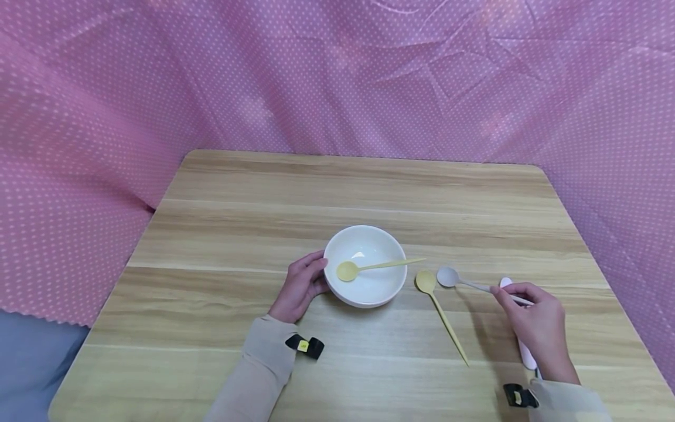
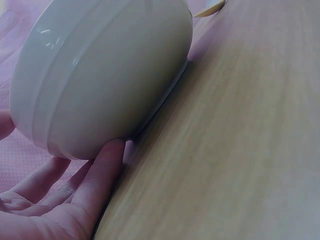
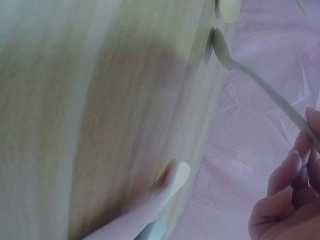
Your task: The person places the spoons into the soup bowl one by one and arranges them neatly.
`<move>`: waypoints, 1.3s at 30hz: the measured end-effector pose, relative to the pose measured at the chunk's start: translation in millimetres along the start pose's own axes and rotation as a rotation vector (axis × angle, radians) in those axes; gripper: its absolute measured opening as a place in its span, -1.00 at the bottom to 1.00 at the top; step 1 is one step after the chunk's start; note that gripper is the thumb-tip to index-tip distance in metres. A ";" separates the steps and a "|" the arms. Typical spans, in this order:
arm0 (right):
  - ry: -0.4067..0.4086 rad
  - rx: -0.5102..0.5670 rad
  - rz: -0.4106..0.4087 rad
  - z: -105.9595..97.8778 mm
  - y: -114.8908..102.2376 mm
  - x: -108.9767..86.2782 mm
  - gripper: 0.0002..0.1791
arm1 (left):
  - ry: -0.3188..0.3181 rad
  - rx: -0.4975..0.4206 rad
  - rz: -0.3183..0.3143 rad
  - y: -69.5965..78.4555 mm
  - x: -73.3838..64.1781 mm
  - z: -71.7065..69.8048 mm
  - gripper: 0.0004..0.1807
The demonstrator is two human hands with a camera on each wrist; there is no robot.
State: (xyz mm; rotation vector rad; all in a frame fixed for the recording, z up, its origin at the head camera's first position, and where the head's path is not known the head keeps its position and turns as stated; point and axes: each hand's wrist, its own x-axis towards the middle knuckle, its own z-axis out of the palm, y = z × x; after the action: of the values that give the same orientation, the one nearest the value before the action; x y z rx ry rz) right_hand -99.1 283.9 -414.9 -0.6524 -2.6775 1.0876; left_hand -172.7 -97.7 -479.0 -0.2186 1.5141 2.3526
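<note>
A white bowl (image 1: 365,296) stands on the table with a yellow spoon (image 1: 347,271) in it, the handle reaching over the right rim. My left hand (image 1: 299,286) grips the bowl's left side, thumb at the rim; in the left wrist view the fingers (image 2: 102,167) touch its lower outside. Thumb and fingers of my right hand (image 1: 538,322) pinch the handle of a pale grey spoon (image 1: 448,276), whose head points left, close to the tabletop in the right wrist view. A second yellow spoon (image 1: 426,281) lies between bowl and right hand.
Under the right hand lies a long pale pink thing (image 1: 526,356), partly hidden; beside it in the right wrist view is a bluish-grey rounded tip (image 3: 154,230). The wooden table (image 1: 316,193) has rounded far corners. Pink dotted cloth (image 1: 337,76) hangs behind and at both sides.
</note>
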 end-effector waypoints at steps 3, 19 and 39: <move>0.017 0.023 0.011 0.5 -1.3 -0.1 -0.65 | 0.001 0.000 0.002 -0.5 0.1 0.0 -0.49; 0.114 0.125 -0.001 -1.9 -11.1 -5.0 -0.78 | 0.004 -0.002 0.001 -0.4 -0.1 0.2 -0.51; 0.096 0.174 -0.058 -9.8 -35.7 -20.9 -0.80 | -0.004 0.003 0.003 -0.1 0.0 -0.5 -0.49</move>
State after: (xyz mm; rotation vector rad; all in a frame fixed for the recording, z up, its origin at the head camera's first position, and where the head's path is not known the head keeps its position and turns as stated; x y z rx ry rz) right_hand -89.2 257.6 -383.0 -0.5766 -2.4706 1.2242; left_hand -172.7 -98.1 -479.3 -0.2105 1.5176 2.3513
